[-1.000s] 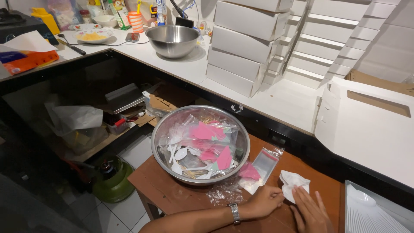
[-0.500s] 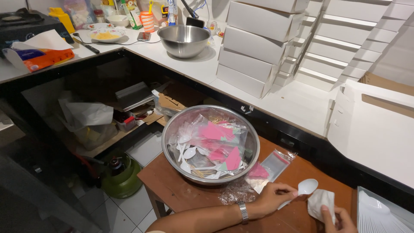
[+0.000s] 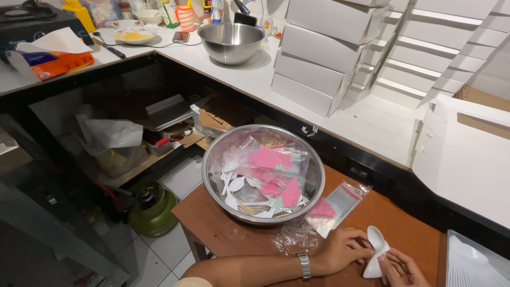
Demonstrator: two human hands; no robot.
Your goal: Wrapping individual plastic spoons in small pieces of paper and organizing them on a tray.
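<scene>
White and smooth, the long counter (image 3: 366, 114) is the biggest thing; it bends round the corner of the room, and its front edge is dark; flat white cardboard boxes (image 3: 319, 53) sit on it in slanting stacks, one behind the other. Below it stands a brown wooden table (image 3: 398, 223) with a plain, dull top; the floor (image 3: 170, 250) under it is pale square tiles, and a round green gas tank (image 3: 151, 210) stands there beside the table leg.

On the table sits a wide shiny metal bowl (image 3: 212, 159), round and deep; it is full of clear crinkly bags, pink paper bits and small white plastic spoons; a second metal bowl (image 3: 231, 41), smaller in the picture, sits far back on the counter. Just beside the big bowl lies a clear flat plastic bag (image 3: 340, 204) with something pink in it; a crumpled clear bag lies next to that.

At the near edge of the table are the two hands; the left hand (image 3: 342, 250), with a silver watch (image 3: 304, 266) on its wrist, pinches a white plastic spoon (image 3: 376, 238) and a soft white napkin (image 3: 373, 267) with bent fingers; the right hand (image 3: 404, 268) curls its fingers on the napkin from the other side; spoon and napkin sit between the hands, just above the table top.
</scene>
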